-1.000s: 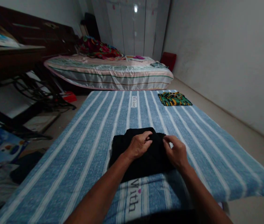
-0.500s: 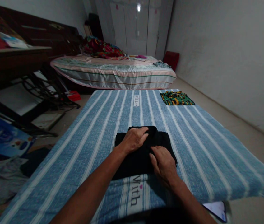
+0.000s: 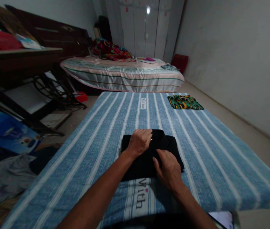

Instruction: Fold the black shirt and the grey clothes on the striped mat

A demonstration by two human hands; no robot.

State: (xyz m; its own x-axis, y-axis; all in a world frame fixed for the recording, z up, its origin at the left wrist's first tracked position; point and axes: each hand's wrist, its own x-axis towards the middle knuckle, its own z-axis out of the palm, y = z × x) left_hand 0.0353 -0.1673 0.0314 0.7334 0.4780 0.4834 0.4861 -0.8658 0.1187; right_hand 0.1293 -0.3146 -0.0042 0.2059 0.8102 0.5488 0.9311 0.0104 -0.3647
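A black folded garment (image 3: 170,147) lies in the middle of a blue-and-white striped sheet (image 3: 96,149) spread before me. My left hand (image 3: 139,142) rests on its far left part with the fingers curled into the cloth. My right hand (image 3: 168,168) lies on its near right part, fingers bent and pressed down on the fabric. A small folded green-and-yellow patterned cloth (image 3: 184,102) sits at the sheet's far right corner, well away from both hands.
A mattress (image 3: 122,73) with a heap of colourful clothes (image 3: 109,51) lies beyond the sheet, in front of white wardrobe doors (image 3: 144,28). A dark table (image 3: 17,63), cables and a blue box (image 3: 6,132) stand at the left. A bare wall runs along the right.
My right hand came back from the garment's far edge to its near right part. My left hand curled its fingers tighter on the cloth. The view shifted slightly left.
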